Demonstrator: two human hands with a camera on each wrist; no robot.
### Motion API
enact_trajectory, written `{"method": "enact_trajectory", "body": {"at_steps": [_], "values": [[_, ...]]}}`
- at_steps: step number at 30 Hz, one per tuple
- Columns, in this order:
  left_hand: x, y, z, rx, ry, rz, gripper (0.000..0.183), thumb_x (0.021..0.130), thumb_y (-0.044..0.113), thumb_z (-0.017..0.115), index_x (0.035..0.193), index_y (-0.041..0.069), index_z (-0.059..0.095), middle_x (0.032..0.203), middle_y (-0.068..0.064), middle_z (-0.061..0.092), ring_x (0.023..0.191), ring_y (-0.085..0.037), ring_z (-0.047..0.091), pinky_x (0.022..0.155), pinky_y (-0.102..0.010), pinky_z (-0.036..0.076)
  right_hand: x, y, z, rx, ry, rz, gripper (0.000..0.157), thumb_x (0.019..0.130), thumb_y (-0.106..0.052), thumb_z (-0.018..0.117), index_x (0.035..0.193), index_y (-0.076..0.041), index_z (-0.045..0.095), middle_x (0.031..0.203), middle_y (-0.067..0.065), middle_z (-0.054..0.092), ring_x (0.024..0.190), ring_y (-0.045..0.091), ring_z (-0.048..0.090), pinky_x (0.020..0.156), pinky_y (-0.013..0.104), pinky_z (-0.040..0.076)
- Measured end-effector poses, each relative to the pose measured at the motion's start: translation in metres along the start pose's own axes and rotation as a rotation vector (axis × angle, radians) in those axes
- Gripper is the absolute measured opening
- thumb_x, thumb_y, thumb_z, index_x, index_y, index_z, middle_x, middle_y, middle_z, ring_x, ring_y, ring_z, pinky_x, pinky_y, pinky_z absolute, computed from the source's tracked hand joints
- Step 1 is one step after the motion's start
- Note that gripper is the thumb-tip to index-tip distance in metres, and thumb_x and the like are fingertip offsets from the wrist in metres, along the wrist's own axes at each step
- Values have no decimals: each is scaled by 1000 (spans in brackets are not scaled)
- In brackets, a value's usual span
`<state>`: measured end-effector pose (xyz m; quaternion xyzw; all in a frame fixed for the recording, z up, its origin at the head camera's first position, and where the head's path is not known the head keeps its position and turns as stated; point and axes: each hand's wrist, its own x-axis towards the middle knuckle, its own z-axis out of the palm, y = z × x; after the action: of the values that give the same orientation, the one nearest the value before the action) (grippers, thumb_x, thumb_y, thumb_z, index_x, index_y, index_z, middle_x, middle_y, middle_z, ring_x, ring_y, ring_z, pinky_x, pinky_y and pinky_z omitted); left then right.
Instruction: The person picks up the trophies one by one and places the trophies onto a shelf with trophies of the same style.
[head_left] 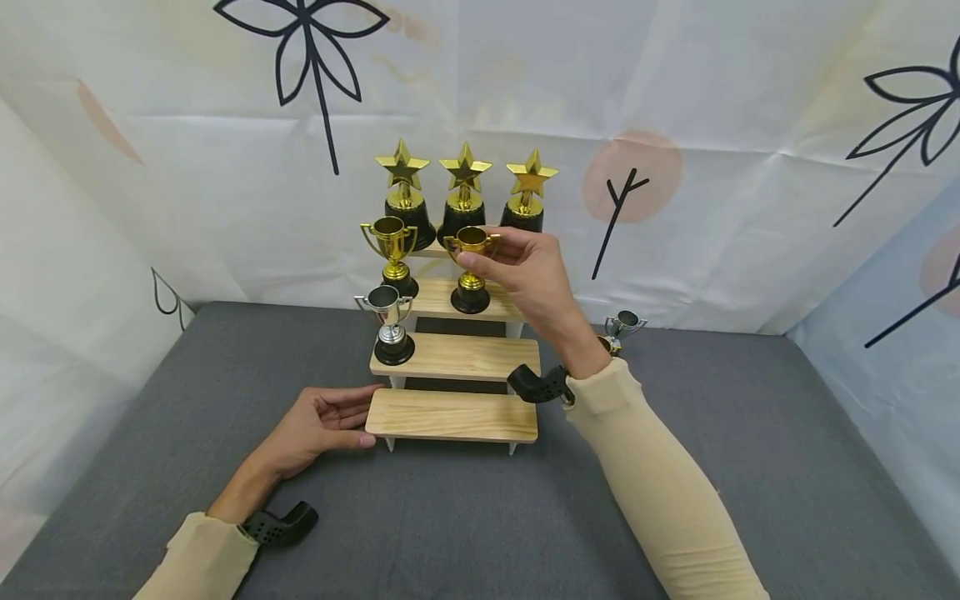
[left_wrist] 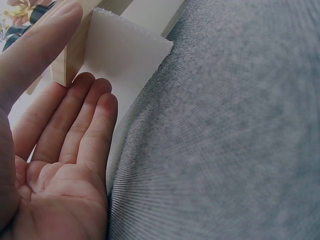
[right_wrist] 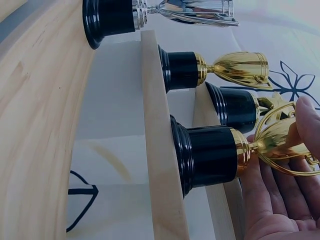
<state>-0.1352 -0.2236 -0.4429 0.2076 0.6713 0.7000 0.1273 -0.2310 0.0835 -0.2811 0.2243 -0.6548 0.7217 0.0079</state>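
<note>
A tiered wooden stand holds small trophies. My right hand holds a gold trophy cup by its bowl, thumb in front and fingers behind. That cup's black base sits right at the second-highest tier, as the right wrist view shows. To its left on the same tier stands another gold trophy cup. One tier lower, a silver trophy cup stands at the left end. My left hand is beside the lowest tier's left end, its fingers extended along a white side support.
Three gold star trophies line the top tier. Behind my right wrist, a silver cup and a partly hidden gold piece are on the grey tabletop. A white printed cloth hangs behind the table.
</note>
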Motion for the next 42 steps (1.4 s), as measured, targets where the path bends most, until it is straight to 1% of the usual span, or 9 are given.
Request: {"method": "enact_trajectory", "body": {"at_steps": [11,18,23,31,42], "values": [[0,-1,0,-13,-11,5,75,79,-13,79,142,-22,39,145,-37,43,124,-18,61,101,-35,53,3,2,4,-33,-6,-18,35,88,3,77,122,5,70,109,17,73,96,23,73,87,38,63],[0,0,0,-6,-8,5,75,79,-13,79,141,-23,39,144,-39,43,123,-17,61,101,-35,53,6,3,6,-45,-3,-9,36,88,3,78,123,5,69,109,17,73,95,22,73,86,37,63],[0,0,0,-7,-9,5,75,79,-13,79,142,-23,39,144,-38,44,123,-17,61,101,-35,53,7,4,8,-58,1,-24,37,87,4,78,124,6,69,108,18,73,94,21,73,85,35,63],[0,1,1,-7,-7,1,75,79,-13,79,142,-23,39,144,-38,43,123,-17,61,101,-35,53,7,3,11,-24,12,-20,39,87,6,77,124,7,68,106,16,73,93,20,73,84,34,63],[0,1,1,-2,-3,-1,76,78,-13,80,142,-23,39,144,-40,41,123,-16,61,101,-35,53,7,3,11,-17,2,-31,37,87,7,76,123,8,68,109,18,73,95,22,73,86,34,63]]}}
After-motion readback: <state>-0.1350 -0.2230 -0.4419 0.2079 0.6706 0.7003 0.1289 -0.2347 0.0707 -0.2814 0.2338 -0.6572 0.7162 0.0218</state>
